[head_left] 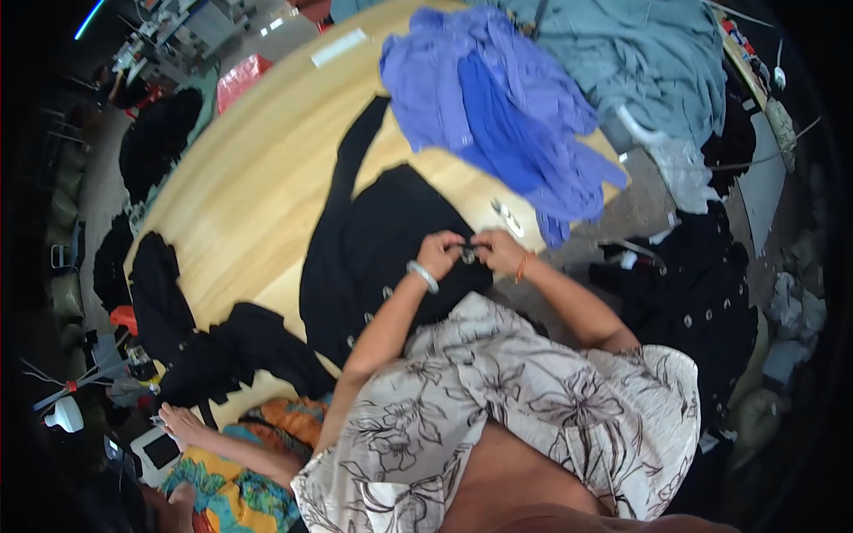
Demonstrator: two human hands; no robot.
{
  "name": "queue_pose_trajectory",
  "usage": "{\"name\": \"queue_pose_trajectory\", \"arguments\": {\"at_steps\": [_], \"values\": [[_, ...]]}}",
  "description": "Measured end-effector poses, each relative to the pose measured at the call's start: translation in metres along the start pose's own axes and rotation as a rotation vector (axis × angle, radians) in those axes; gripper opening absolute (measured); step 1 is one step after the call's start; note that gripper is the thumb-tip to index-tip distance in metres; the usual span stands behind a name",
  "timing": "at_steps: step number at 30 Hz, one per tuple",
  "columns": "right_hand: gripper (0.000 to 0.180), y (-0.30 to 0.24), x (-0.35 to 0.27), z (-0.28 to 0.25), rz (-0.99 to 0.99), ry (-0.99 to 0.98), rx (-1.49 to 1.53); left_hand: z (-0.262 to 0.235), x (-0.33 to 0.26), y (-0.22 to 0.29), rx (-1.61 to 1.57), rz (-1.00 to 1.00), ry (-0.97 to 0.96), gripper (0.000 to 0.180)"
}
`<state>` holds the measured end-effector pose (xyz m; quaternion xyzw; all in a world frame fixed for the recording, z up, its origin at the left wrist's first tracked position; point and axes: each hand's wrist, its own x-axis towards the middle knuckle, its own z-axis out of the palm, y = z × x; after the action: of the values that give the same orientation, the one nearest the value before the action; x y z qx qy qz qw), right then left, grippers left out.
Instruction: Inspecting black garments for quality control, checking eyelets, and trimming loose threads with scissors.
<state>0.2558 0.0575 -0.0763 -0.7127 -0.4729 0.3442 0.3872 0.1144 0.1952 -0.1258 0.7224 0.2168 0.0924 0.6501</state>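
A black cardigan (pixel 391 222) with large round buttons lies on the wooden table in front of me, one sleeve stretched toward the far side. My left hand (pixel 439 255), with a pale bangle at its wrist, pinches the button edge. Close beside it, my right hand (pixel 499 253), an orange band on its wrist, pinches the same edge. A button (pixel 468 256) shows between the two hands. More buttons run down the edge toward my body. Just beyond my right hand, a small pair of thread snips (pixel 507 217) rests on the table.
Purple garments (pixel 498 98) are heaped on the far part of the table (pixel 240 195), with grey-green ones (pixel 640 53) behind. More black clothes (pixel 249 346) lie at left, near a co-worker's hand (pixel 184 425). Black buttoned garments (pixel 684 293) hang or lie at right.
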Motion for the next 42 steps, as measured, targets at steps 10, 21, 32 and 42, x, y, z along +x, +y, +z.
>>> {"name": "queue_pose_trajectory", "arguments": {"at_steps": [10,21,32,42], "values": [[0.032,0.047,0.008,0.006,0.122,0.464,0.051,-0.046,-0.089,0.041,0.609,0.062,0.657,0.032],[0.03,0.007,-0.042,0.044,0.103,0.326,-0.131,-0.065,-0.275,-0.069,0.497,-0.485,1.184,0.105],[0.102,-0.106,-0.05,0.053,-0.412,0.223,-0.464,-0.088,-0.216,0.12,0.209,0.16,0.494,0.03],[0.04,-0.169,-0.092,0.005,-0.633,0.649,0.378,-0.013,-0.172,0.28,0.384,0.955,-0.097,0.048]]}}
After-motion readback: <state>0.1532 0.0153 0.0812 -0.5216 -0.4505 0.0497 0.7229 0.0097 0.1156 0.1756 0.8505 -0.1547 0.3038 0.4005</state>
